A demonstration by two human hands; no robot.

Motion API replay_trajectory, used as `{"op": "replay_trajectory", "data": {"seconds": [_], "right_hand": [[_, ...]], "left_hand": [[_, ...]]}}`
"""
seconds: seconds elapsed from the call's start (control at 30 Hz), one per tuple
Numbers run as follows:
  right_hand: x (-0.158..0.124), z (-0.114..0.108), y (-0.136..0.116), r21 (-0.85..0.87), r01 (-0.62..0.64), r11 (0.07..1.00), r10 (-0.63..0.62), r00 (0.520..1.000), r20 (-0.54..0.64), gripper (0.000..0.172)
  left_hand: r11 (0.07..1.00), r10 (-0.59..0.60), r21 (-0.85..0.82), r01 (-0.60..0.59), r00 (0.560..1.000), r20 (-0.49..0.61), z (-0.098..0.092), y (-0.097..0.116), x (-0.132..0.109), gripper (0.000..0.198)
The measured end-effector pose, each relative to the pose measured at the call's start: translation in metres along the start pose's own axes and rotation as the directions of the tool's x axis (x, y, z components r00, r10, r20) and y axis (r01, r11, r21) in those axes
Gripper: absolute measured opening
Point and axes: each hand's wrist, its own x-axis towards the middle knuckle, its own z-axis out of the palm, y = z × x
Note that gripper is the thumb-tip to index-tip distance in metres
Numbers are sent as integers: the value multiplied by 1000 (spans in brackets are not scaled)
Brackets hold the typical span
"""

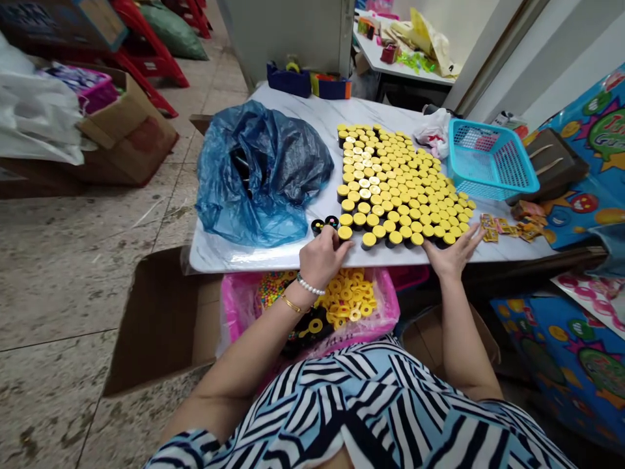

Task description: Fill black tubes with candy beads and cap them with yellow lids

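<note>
A large block of small black tubs with yellow lids [405,189] stands upright, packed together on the white table. At its near left corner, my left hand [319,259] has thumb and fingers around one yellow-lidded tub [345,233]. Two open black tubs [325,225] with small coloured bits inside stand just beyond that hand's fingers. My right hand [452,259] is spread, thumb and fingers apart, against the block's near right corner. Below the table edge, a pink basin [390,306] holds yellow rings [354,296], coloured beads [276,286] and black pieces, partly covered by my left forearm.
A blue plastic bag [263,172] lies left on the marble-patterned table [234,257]. A turquoise basket [493,159] and small wrapped packets [508,226] are at the right. Tape dispensers [307,83] line the back edge. An open cardboard box [161,319] sits on the floor, left.
</note>
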Motion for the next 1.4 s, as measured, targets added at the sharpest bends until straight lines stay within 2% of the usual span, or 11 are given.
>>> {"op": "replay_trajectory", "data": {"seconds": [0.1,0.17,0.23,0.37,0.47,0.57,0.67,0.83,1.03,1.17,1.4], "right_hand": [[-5,-9,2,35,20,999,-21,999,31,143],[-6,-15,4,57,38,998,-39,999,28,135],[-4,-18,4,71,64,995,-63,998,-11,126],[5,-11,-4,141,90,986,-77,992,-96,115],[10,0,-11,200,2,980,25,991,-135,108],[21,1,-6,236,-77,969,108,986,-123,105],[51,-12,15,219,-139,966,142,990,3,97],[137,-33,45,79,-179,981,179,984,6,97],[222,-8,43,-123,-90,988,115,970,213,76],[245,3,40,-121,-129,984,147,976,158,70],[305,4,42,28,-14,1000,15,999,-41,71]], "left_hand": [[992,116,-38,-122,986,-118,-3,-7,-10,37],[971,230,-11,-238,947,-225,-7,-10,-16,49],[933,356,41,-357,900,-253,-11,-6,-19,65],[820,571,47,-570,820,-31,-11,37,-5,85],[720,688,-17,-694,710,148,0,89,20,95],[715,682,-61,-696,677,276,16,130,53,93],[750,633,-75,-658,679,373,31,148,81,92],[738,624,-97,-667,622,472,52,145,100,90],[749,591,-65,-659,620,516,70,133,97,87],[744,591,-60,-665,614,523,70,131,96,86],[746,603,-81,-660,620,503,69,130,94,88]]}}
